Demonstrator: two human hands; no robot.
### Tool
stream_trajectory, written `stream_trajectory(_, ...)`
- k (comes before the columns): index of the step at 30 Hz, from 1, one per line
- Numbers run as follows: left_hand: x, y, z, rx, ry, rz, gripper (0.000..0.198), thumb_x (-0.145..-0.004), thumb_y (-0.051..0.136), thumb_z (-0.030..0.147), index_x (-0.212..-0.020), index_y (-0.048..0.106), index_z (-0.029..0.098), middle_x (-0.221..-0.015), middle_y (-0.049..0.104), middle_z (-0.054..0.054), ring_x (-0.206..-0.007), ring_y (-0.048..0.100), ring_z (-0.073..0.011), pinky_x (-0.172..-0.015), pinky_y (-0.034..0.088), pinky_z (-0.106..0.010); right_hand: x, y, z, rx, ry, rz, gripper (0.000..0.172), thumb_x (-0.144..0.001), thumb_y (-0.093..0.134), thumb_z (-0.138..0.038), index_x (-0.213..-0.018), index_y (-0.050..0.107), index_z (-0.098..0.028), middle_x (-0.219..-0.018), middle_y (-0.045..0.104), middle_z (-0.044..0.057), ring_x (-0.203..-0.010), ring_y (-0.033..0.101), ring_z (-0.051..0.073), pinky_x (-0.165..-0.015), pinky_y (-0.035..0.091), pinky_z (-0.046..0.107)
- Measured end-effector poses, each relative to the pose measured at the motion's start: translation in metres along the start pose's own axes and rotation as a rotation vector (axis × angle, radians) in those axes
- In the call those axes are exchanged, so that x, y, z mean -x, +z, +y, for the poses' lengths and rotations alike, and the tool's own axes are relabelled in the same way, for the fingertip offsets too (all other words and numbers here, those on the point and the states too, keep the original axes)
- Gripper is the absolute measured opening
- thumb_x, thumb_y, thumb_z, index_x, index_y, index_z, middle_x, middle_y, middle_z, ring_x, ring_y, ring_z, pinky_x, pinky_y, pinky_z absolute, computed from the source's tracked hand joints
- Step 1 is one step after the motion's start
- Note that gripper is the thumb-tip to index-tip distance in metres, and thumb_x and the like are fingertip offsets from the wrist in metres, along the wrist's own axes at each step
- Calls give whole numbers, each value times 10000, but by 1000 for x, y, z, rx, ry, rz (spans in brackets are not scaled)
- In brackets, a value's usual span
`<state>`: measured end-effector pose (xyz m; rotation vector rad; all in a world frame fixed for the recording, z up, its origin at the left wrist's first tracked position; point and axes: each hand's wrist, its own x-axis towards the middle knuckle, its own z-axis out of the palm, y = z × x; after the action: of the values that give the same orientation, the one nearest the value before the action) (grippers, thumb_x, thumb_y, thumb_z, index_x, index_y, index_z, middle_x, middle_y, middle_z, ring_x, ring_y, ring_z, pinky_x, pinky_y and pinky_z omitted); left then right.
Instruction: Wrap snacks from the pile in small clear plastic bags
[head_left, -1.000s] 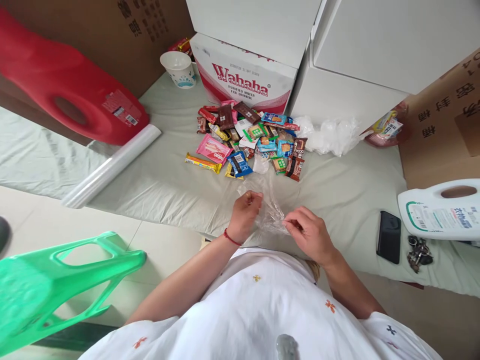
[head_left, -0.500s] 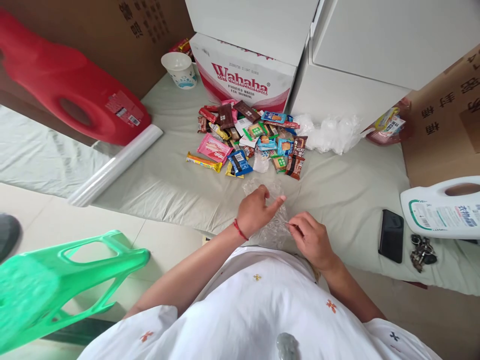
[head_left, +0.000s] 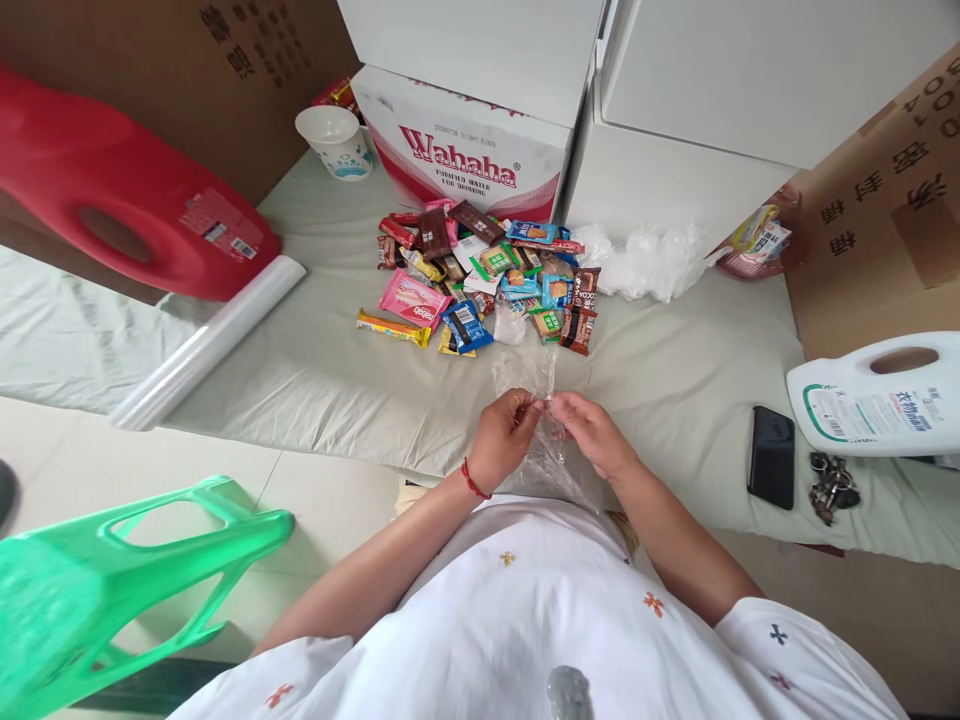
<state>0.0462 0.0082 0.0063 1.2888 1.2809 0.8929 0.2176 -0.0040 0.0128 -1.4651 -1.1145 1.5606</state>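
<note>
A crumpled clear plastic bag (head_left: 551, 462) hangs over the front edge of the sheet-covered surface, close to my shirt. My left hand (head_left: 504, 436), with a red cord at its wrist, is closed in a pinch on the bag's upper part. Fingertips of my right hand (head_left: 589, 432) pinch the same plastic, almost touching the left ones. Just beyond both hands lies a heap of wrapped snacks (head_left: 480, 275), among them a pink wafer packet (head_left: 412, 298) and a blue packet (head_left: 466, 327). Exactly which edge of the bag the fingers hold is too small to tell.
Behind the snacks stands a Wahaha carton (head_left: 465, 150), with white plastic bags (head_left: 649, 262) beside it. A plastic roll (head_left: 210, 340), red jug (head_left: 142, 190) and paper cup (head_left: 335, 143) are leftward. Rightward are a phone (head_left: 772, 457), keys (head_left: 832, 488) and white jug (head_left: 874, 395). A green stool (head_left: 142, 570) stands lower left.
My right hand has moved up and left to meet the left hand. The left thumb and fingers, spread before, have closed on the bag. The view has shifted slightly.
</note>
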Motion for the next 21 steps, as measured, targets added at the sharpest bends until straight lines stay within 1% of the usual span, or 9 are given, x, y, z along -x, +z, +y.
stream_trajectory(2, 2, -1, 0, 145, -36, 37, 271, -863, 656, 463, -792, 597, 209, -689, 595, 14, -639, 555, -133, -627, 434, -260, -14, 9, 2, -43, -10, 42, 543, -727, 743, -740, -851, 654, -218, -881, 661, 45, -856, 603, 202, -697, 563, 300)
stream_trajectory(5, -2, -15, -3, 494, -182, 152, 313, -803, 745, 462, -817, 560, 210, -798, 652, 16, -755, 673, -146, -709, 526, -273, -27, 9, 5, -133, -18, 223, 531, -682, 776, -719, -791, 622, -223, -815, 631, 26, -787, 582, 174, -673, 567, 292)
stream_trajectory(8, -7, -38, -10, 778, -299, 207, 347, -757, 822, 396, -826, 540, 206, -869, 688, 19, -843, 720, -160, -789, 590, -323, -31, -6, 8, -222, 8, 327, 514, -665, 805, -680, -798, 608, -225, -864, 639, 25, -760, 590, 158, -648, 581, 292)
stream_trajectory(11, -8, -63, -17, 914, -315, 218, 310, -761, 845, 315, -820, 566, 194, -880, 714, 7, -852, 730, -159, -820, 618, -345, -27, -25, 11, -250, 7, 357, 494, -670, 828, -644, -809, 598, -230, -884, 651, 23, -745, 609, 154, -626, 591, 291)
stream_trajectory(14, -8, -88, -23, 951, -306, 139, 301, -743, 871, 283, -823, 599, 182, -857, 708, 8, -809, 726, -148, -784, 633, -319, -21, -46, 11, -261, 0, 330, 458, -671, 858, -602, -817, 620, -239, -852, 653, 5, -708, 612, 136, -610, 593, 271)
stream_trajectory(18, -16, -118, -33, 816, -333, -70, 369, -689, 910, 347, -825, 619, 164, -791, 663, 9, -631, 649, -109, -609, 600, -258, -22, -74, 5, -259, 89, 221, 442, -633, 910, -544, -820, 680, -217, -751, 634, -9, -582, 548, 89, -479, 505, 201)
stream_trajectory(19, -19, -122, -35, 735, -354, -85, 374, -687, 906, 361, -821, 619, 162, -781, 652, 4, -621, 636, -111, -600, 593, -262, -24, -79, 4, -249, 119, 185, 444, -620, 921, -530, -814, 687, -206, -727, 628, -11, -555, 525, 80, -449, 472, 190)
stream_trajectory(20, -22, -125, -38, 635, -370, -61, 367, -693, 892, 369, -821, 616, 163, -776, 641, -1, -625, 628, -119, -609, 591, -275, -27, -81, 3, -234, 140, 156, 449, -607, 931, -518, -807, 690, -197, -712, 626, -11, -537, 508, 73, -430, 448, 184)
stream_trajectory(21, -24, -125, -39, 519, -365, 8, 352, -707, 872, 372, -830, 613, 169, -787, 633, -6, -639, 621, -127, -628, 590, -291, -31, -82, 2, -213, 150, 139, 455, -596, 938, -510, -803, 689, -190, -706, 627, -11, -529, 500, 70, -423, 435, 183)
